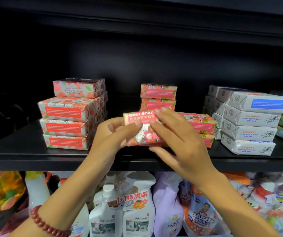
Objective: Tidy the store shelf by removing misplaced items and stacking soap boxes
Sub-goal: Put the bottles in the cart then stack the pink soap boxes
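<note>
- Left hand grips the soap box at its left end, fingers curled.
- Right hand pinches its right side, fingers spread.
- The box is held above the shelf edge, in front of a pink stack.

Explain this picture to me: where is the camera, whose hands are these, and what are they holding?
No machine here: a person works with bare hands, and one camera worn on the head looks down at them. The left hand and right hand both hold a pink-and-red paper-wrapped goat soap box in front of the black shelf. On it stand stacks of matching pink floral soap boxes and, to the right, white soap boxes with blue print. Below are white plastic spray bottles.
</note>
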